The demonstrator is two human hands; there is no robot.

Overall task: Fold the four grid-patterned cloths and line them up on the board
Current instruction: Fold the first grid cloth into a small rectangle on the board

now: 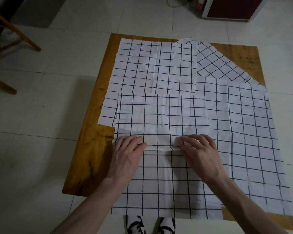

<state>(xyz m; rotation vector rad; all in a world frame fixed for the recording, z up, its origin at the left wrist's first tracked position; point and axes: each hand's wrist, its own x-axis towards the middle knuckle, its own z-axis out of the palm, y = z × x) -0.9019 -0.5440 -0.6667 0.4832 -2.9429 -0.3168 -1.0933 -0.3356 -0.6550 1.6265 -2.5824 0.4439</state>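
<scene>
While both hands press flat on the near edge of a partly folded cloth (161, 119), the crease they hold runs left to right across the person's front, and that line is what the next fold turns on. The left hand (127, 154) rests with fingers straight near the fold's left end; the right hand (200, 149) lies likewise toward its right end, so neither grasps anything, both simply pin the fabric. The folded panel lies just beyond the fingertips, its long axis sideways, stacked on the cloth's own lower layer (159, 183) that spreads back toward the person's shoes (150, 225). Each hand is about equally near its end of the crease, so I judge a second fold would go sideways, one end carried over to the other.

Three more grid cloths lie open and overlapping: one at far left (152, 65), one skewed at far right (218, 63), one along the right (252, 132). All rest on a wooden board (90, 149) laid on a pale tiled floor (32, 132). A wooden chair (0, 48) stands at left, a dark red cabinet (230, 7) far off.
</scene>
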